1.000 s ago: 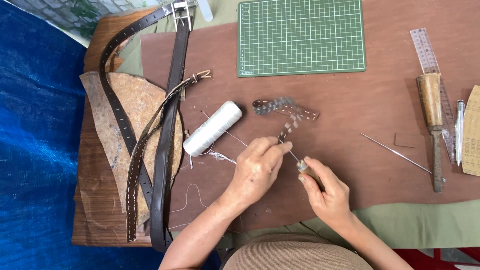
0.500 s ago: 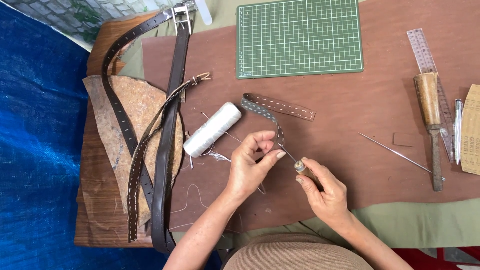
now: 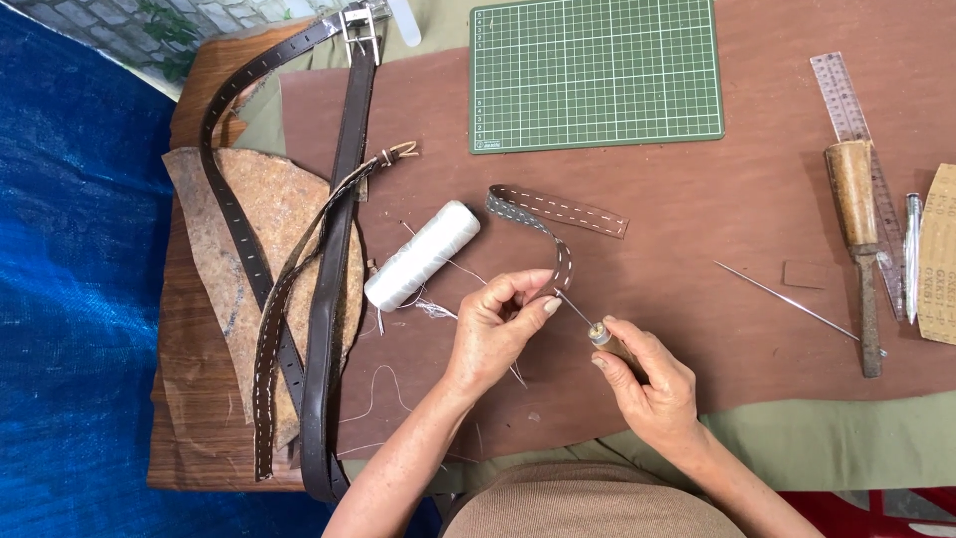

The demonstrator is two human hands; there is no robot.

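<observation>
My left hand (image 3: 498, 329) pinches the near end of a short brown leather strap (image 3: 558, 214) that has rows of white stitch holes and folds back on itself over the brown work mat. My right hand (image 3: 652, 384) grips an awl (image 3: 597, 329) by its handle. The awl's thin metal point touches the strap end right beside my left thumb. A spool of white thread (image 3: 423, 256) lies just left of my left hand, with loose thread trailing toward me.
Long dark leather belts (image 3: 334, 269) and a cork-like piece (image 3: 279, 209) lie at the left on a wooden board. A green cutting mat (image 3: 596, 72) sits at the back. At the right are a wooden-handled tool (image 3: 858, 214), a clear ruler (image 3: 846, 100) and a long needle (image 3: 787, 299).
The strap was blurred and moving a second ago; it now lies unfolded and still. My hands stay close together, with the awl point brought to the strap end.
</observation>
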